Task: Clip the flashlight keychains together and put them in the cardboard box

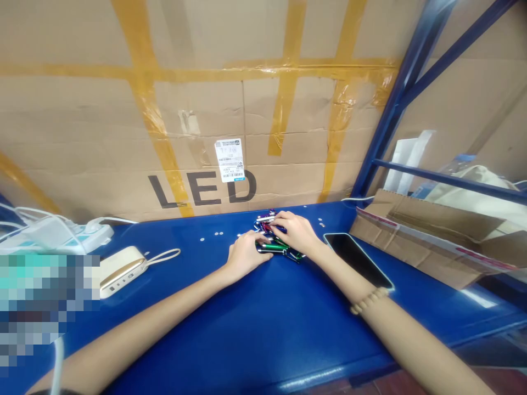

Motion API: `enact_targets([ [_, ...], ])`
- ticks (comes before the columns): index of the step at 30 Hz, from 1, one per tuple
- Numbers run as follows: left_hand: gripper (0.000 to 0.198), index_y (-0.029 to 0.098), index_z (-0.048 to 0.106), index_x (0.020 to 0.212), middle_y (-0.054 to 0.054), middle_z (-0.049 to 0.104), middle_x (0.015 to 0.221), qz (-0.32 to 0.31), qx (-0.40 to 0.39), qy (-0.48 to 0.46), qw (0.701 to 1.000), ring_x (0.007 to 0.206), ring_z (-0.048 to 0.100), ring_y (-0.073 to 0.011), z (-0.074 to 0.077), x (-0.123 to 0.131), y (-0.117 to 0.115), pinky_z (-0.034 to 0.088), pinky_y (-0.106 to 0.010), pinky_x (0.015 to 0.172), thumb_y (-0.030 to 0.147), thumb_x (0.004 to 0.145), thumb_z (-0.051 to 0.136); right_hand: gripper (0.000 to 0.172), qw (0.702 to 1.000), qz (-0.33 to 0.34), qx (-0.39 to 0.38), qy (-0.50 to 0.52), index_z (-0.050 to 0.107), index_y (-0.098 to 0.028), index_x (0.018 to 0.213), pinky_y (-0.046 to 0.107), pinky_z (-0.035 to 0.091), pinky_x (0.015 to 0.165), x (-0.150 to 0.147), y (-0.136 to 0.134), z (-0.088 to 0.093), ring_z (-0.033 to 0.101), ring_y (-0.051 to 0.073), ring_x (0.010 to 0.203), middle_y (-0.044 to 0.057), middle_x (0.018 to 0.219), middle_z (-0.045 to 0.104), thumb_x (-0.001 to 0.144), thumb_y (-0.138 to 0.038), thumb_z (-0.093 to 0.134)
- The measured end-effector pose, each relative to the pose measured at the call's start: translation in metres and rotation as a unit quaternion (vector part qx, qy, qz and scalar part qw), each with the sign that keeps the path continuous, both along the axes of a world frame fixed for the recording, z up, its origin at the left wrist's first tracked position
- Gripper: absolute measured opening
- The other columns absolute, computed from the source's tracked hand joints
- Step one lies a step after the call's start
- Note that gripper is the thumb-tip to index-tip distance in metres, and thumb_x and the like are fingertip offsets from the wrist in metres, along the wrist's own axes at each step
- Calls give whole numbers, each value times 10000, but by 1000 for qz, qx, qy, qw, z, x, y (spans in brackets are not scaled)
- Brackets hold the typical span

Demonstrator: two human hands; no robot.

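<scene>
The person's left hand (247, 255) is resting against the near side of a heap of small coloured metal tubes (280, 248), while the right hand (297, 231) is cupping over its top. The heap is lying near the back edge of a blue worktop (247, 334), with small silver discs (216, 233) scattered on either side. A black smartphone (358, 260) is lying just beside the right forearm, and a beaded bracelet (369, 300) is circling the right wrist. Toward the left edge, a cream power bank (121, 270) is lying near a white power strip (82, 233). A taped cardboard carton (201, 109) printed "LED" is standing along the back edge.
</scene>
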State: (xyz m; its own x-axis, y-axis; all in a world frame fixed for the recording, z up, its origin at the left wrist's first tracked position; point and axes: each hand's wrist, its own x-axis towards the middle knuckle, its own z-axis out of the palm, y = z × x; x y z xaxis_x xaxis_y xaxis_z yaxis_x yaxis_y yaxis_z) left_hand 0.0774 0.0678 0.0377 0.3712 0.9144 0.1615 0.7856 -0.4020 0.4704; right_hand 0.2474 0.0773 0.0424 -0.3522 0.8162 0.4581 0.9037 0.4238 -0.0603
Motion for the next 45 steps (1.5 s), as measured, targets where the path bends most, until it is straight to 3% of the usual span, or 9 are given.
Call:
enact_targets([
  [5,441,256,563,1074,-57,546,1093,-11,50,8,999,1058,490,-270,-5,-9,1,460,-401,814,418,668,623,334,999,-27,-31,-2,664,-234,978,271,446,689,4,-7,9,596,185,877,46,1027,617,895,-386,378],
  [8,631,263,414,1264,-95,399,1328,-39,96,26,994,1224,350,-314,-11,-21,3,333,-489,967,532,711,553,380,996,16,-84,6,643,-259,1048,306,447,791,3,-12,13,578,215,983,49,1101,603,859,-492,410],
  [11,722,289,250,1376,-80,151,1492,-60,66,65,994,1354,114,-335,-18,-28,8,180,-525,1045,638,762,402,683,985,26,-172,15,452,-287,1298,428,352,967,2,-17,13,389,308,1234,84,1338,441,723,-652,500],
  [14,763,255,160,1414,-71,62,1508,-90,11,101,991,1371,-4,-299,-21,-26,16,79,-500,1079,676,787,270,1029,952,-55,-301,-4,165,-291,1425,548,241,1013,3,-19,9,120,396,1332,124,1471,200,584,-743,549],
  [20,727,178,93,1429,-71,10,1496,-156,-37,121,980,1371,-50,-213,-15,-1,27,14,-437,1102,594,841,191,699,934,-111,-338,-33,73,-245,1439,479,137,1083,5,-14,0,34,294,1357,110,1489,143,863,-553,322],
  [29,758,81,57,1427,-98,-3,1496,-192,-20,92,977,1369,-64,-193,-15,25,39,11,-369,1118,540,851,236,580,954,-109,-275,-53,173,-212,1430,480,239,1045,17,-6,1,235,289,1328,134,1462,227,891,-275,377],
  [36,679,152,51,1431,-67,34,1499,-225,4,49,973,1371,-26,-172,-14,10,34,-16,-408,1119,516,882,213,509,973,-87,-206,-61,370,-190,1316,456,370,917,22,-5,3,481,311,1147,160,1273,488,847,-343,493],
  [41,586,201,133,1419,-73,97,1496,-241,91,73,963,1374,56,-183,-3,-13,8,-9,-450,1115,424,897,281,449,983,-76,-163,-21,412,-189,1209,406,410,847,26,-5,-3,514,292,1089,143,1188,533,821,-383,528],
  [45,514,193,251,1383,-87,110,1497,-254,158,123,946,1371,116,-181,8,-42,-18,17,-417,1122,328,893,328,213,994,-30,-92,-44,529,-216,973,380,404,811,20,-6,1,533,261,1036,92,1115,560,793,-321,574],
])
